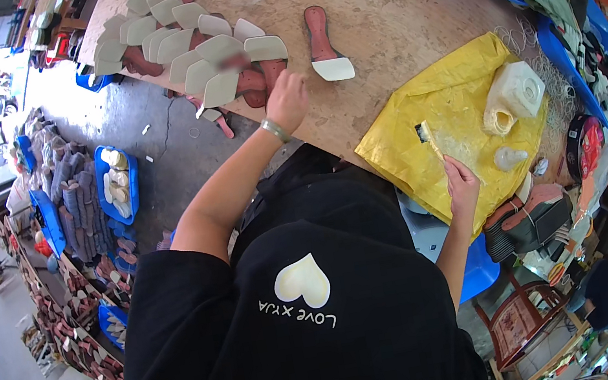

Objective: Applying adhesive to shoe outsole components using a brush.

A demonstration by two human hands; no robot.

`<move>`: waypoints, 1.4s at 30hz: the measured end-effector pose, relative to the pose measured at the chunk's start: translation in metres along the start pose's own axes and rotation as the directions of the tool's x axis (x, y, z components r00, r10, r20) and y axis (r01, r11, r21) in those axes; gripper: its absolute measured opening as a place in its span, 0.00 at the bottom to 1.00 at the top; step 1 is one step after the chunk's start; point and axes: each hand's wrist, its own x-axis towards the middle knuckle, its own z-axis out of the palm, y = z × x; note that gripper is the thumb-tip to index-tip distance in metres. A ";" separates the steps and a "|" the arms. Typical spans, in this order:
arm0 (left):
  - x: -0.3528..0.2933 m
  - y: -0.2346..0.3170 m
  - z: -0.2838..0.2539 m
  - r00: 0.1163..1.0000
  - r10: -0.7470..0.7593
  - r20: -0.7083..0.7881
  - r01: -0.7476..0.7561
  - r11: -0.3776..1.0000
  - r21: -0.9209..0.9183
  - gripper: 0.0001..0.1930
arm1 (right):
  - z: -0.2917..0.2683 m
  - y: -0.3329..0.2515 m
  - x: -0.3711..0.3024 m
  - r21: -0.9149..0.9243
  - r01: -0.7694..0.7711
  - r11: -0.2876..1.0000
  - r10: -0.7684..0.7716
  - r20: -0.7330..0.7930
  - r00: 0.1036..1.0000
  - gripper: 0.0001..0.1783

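My left hand [288,102], a bangle on its wrist, is closed at the near edge of a group of shoe insoles. Its fingers are curled beside a reddish insole [274,70] with a cream end piece; whether they grip it or anything else is hidden. My right hand [461,182] is shut on a thin pale brush [433,142] with a dark tip, held over a yellow plastic sheet [403,114]. Several overlapping cream pieces [174,45] on reddish insoles cover the table's far left. One separate insole [318,32] with a white end lies right of my left hand.
On the yellow sheet are a cut white plastic jug [515,90] and a small translucent bottle [509,157]. The wooden table [387,10] has blue bins [581,58] at its right. Tied soles [535,217] lie near my right forearm. A blue basket [117,184] stands on the floor at left.
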 end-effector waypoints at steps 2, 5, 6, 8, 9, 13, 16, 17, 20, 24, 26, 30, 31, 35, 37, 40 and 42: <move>0.040 0.018 0.015 0.963 0.259 0.073 -0.264 0.962 0.064 0.10 | -0.003 -0.002 -0.006 0.003 -0.005 1.000 0.005 -0.046 0.999 0.13; 0.093 0.015 0.054 0.891 0.214 0.400 -0.327 0.914 0.240 0.13 | -0.006 -0.004 -0.010 -0.007 0.010 1.000 -0.010 -0.072 0.997 0.12; 0.105 0.004 0.067 0.841 0.188 0.508 -0.470 0.720 0.511 0.15 | -0.006 -0.006 -0.010 -0.006 0.012 1.000 -0.013 -0.101 0.995 0.12; 0.117 0.002 0.088 0.753 0.065 0.655 -0.633 0.343 0.694 0.17 | -0.006 -0.003 -0.015 -0.066 0.031 0.997 -0.040 -0.149 0.988 0.11; 0.123 0.002 0.093 0.717 -0.006 0.697 -0.672 0.256 0.694 0.18 | -0.009 -0.001 -0.018 -0.055 0.018 0.998 -0.029 -0.208 0.978 0.11; 0.145 -0.015 0.101 0.627 -0.092 0.774 -0.716 0.323 0.618 0.18 | -0.018 -0.002 -0.021 -0.102 0.083 0.991 -0.112 -0.316 0.942 0.12; 0.162 0.008 0.088 0.551 -0.035 0.834 -0.807 0.234 0.543 0.18 | -0.030 -0.008 -0.012 -0.207 0.151 0.967 -0.239 -0.516 0.823 0.13; 0.170 0.007 0.087 0.613 0.092 0.785 -0.779 0.240 0.580 0.17 | -0.037 -0.008 -0.001 -0.204 0.162 0.965 -0.251 -0.562 0.788 0.14; 0.190 0.044 0.099 0.711 0.070 0.699 -0.616 0.541 0.572 0.19 | -0.061 -0.007 0.040 -0.249 0.083 0.965 -0.231 -0.655 0.719 0.16; 0.173 0.134 0.102 0.720 -0.032 0.694 -0.243 0.924 0.295 0.25 | -0.081 0.008 0.094 -0.442 -0.028 0.896 -0.317 -0.685 0.656 0.17; 0.151 0.142 0.106 0.584 0.019 0.812 -0.053 0.998 0.014 0.22 | -0.080 -0.002 0.111 -0.612 -0.126 0.781 -0.381 -0.626 0.680 0.17; 0.092 0.174 0.089 0.113 0.088 0.990 0.867 0.479 -0.142 0.34 | -0.087 0.004 0.122 -0.716 -0.221 0.663 -0.414 -0.595 0.689 0.16; 0.083 0.172 0.084 0.121 0.085 0.989 0.871 0.469 -0.147 0.34 | -0.085 0.001 0.120 -0.742 -0.216 0.635 -0.443 -0.578 0.685 0.15; 0.051 0.171 0.073 0.138 0.046 0.989 0.890 0.432 -0.144 0.35 | -0.072 0.000 0.092 -0.808 -0.220 0.547 -0.455 -0.507 0.732 0.14; 0.042 0.172 0.076 0.197 -0.028 0.980 0.848 0.507 -0.156 0.34 | -0.070 0.014 0.078 -0.817 -0.216 0.535 -0.466 -0.498 0.731 0.14; 0.029 0.155 0.094 0.112 -0.117 0.987 0.918 0.393 -0.058 0.30 | -0.065 0.037 0.065 -0.794 -0.157 0.587 -0.511 -0.515 0.688 0.14; 0.025 0.143 0.114 -0.042 0.030 0.999 0.962 0.270 0.033 0.28 | -0.061 0.041 0.058 -0.762 -0.090 0.641 -0.545 -0.535 0.645 0.13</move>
